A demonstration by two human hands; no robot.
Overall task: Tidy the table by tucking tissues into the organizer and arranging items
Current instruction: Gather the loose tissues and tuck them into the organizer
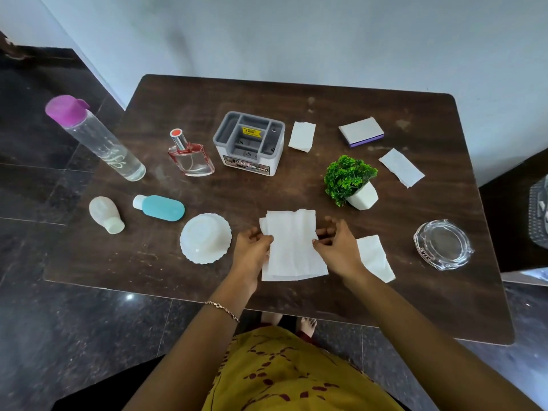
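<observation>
A white tissue [292,244] lies flat near the front edge of the dark wooden table [207,277], creased lengthwise, its far edge uneven where layers overlap. The left hand [252,244] pinches its left edge between thumb and fingers; the right hand [338,244] pinches the right edge likewise. The grey-and-white organizer [249,143] stands farther back, its compartments holding no tissue. Another folded tissue [375,258] lies just beside the right wrist.

Dark wooden table [296,304] (scuffed) holds organizer [249,143], tissues [302,136], bottles [158,207].
</observation>
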